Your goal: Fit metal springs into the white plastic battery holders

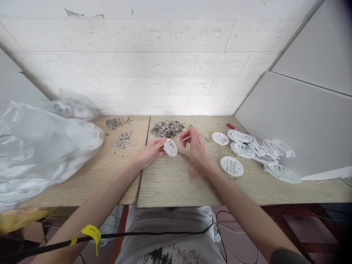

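Note:
Held up over the middle of the table is a white oval plastic part with slots in it. My left hand grips its left edge between thumb and fingers. Just to the right, my right hand is closed around a thin pale stick, whose tip points at the oval's right side. Whether the tip touches the part I cannot tell. A pair of small metal tweezers or a similar pointed tool lies below, between the hands. Behind them sits a heap of small metal pieces.
Two smaller piles of metal bits lie on the left board. A large plastic bag covers the left side. Several white oval parts are heaped at right, two lying apart from them. A red object lies behind. A black cable crosses in front.

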`<action>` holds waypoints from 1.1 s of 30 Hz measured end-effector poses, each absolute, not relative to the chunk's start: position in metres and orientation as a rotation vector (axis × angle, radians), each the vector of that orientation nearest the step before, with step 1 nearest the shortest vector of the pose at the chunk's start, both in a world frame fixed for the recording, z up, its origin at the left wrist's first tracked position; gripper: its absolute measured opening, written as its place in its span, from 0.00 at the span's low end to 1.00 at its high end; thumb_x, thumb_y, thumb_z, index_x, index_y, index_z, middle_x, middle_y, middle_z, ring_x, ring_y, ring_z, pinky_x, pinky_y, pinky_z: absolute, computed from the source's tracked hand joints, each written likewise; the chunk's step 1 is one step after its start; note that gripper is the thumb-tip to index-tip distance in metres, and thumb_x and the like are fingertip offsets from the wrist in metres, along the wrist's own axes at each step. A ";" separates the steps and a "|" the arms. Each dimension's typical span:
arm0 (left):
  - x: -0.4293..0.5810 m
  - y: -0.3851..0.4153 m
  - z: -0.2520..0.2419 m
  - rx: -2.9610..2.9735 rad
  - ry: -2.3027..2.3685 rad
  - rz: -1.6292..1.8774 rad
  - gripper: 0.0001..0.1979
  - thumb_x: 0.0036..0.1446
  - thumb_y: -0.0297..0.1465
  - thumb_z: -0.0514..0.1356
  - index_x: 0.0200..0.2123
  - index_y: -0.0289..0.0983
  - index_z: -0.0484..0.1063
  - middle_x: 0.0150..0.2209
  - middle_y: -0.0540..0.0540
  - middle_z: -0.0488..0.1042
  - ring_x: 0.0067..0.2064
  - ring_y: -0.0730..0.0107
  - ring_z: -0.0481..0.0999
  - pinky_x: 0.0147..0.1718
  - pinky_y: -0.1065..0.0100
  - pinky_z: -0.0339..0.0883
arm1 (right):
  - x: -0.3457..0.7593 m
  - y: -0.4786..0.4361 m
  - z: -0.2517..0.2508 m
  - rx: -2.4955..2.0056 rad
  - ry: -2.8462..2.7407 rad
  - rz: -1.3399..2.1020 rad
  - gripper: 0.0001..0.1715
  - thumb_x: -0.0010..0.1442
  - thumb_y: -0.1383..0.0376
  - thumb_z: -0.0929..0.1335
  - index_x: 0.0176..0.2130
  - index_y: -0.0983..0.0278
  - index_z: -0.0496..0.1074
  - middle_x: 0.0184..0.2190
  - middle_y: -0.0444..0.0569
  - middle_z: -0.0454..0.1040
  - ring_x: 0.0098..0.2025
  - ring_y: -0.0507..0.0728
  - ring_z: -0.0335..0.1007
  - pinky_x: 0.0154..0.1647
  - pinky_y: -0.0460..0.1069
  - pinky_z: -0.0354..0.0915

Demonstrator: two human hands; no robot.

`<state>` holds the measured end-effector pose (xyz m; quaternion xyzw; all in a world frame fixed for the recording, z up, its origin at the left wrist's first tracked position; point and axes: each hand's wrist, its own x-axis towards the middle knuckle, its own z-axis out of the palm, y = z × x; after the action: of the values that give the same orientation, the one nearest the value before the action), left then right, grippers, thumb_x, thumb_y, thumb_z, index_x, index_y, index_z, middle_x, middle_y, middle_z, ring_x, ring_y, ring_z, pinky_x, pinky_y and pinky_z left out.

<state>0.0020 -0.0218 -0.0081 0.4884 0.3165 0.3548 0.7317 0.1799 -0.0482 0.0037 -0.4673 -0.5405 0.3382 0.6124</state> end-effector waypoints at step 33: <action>0.006 -0.024 -0.010 1.050 0.673 0.850 0.17 0.53 0.43 0.63 0.34 0.33 0.75 0.32 0.46 0.75 0.34 0.74 0.72 0.36 0.70 0.66 | 0.169 -0.049 -0.010 -1.157 -1.438 0.707 0.12 0.54 0.57 0.71 0.30 0.63 0.78 0.32 0.51 0.79 0.33 0.58 0.75 0.33 0.51 0.70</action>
<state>0.0056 -0.0241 -0.0103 0.4767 0.3056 0.3856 0.7285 0.1688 -0.0495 -0.0103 -0.4888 -0.6076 0.2987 0.5502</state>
